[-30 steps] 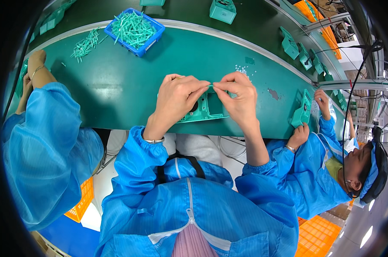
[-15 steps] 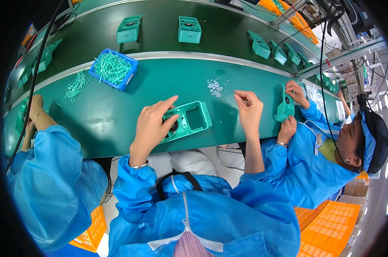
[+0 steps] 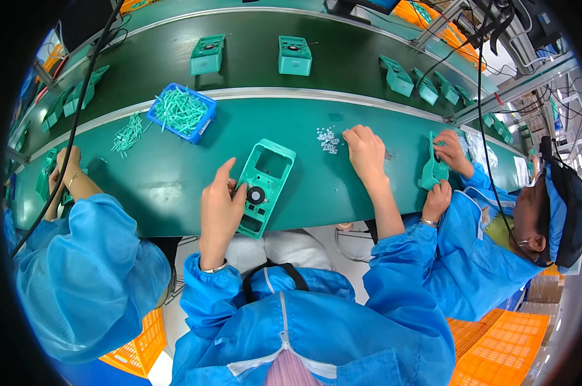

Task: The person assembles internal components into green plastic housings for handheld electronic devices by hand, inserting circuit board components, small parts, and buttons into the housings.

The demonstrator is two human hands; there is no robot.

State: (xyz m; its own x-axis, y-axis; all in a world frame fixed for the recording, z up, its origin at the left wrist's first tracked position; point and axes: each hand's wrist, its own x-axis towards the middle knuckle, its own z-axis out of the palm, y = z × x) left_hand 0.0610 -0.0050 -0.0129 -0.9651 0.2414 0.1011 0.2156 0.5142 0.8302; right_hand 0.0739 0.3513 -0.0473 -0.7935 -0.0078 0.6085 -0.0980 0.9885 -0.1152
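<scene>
My left hand (image 3: 220, 209) grips the left edge of a green plastic housing (image 3: 279, 186), its thumb on the rim and index finger stretched along the side. The housing lies tilted, open side up, with a rectangular opening at its far end and a round black part with a grey centre (image 3: 256, 195) nearer me. Beside a pile of small whitish pieces (image 3: 327, 140), my right hand (image 3: 367, 157) is held with fingers bent together. Whatever those fingertips may pinch is too small to see.
A blue bin (image 3: 207, 122) of thin green sticks stands far left, next to a loose heap of sticks (image 3: 129, 134). Beyond a metal rail, more green housings (image 3: 295, 56) sit on a dark belt. Co-workers on both sides handle housings, the right one (image 3: 435, 164) close to my right arm.
The housing has swung round from lying sideways to pointing away from me, my left hand still at its edge. My right hand has moved toward the whitish pile. The whole view has shifted slightly.
</scene>
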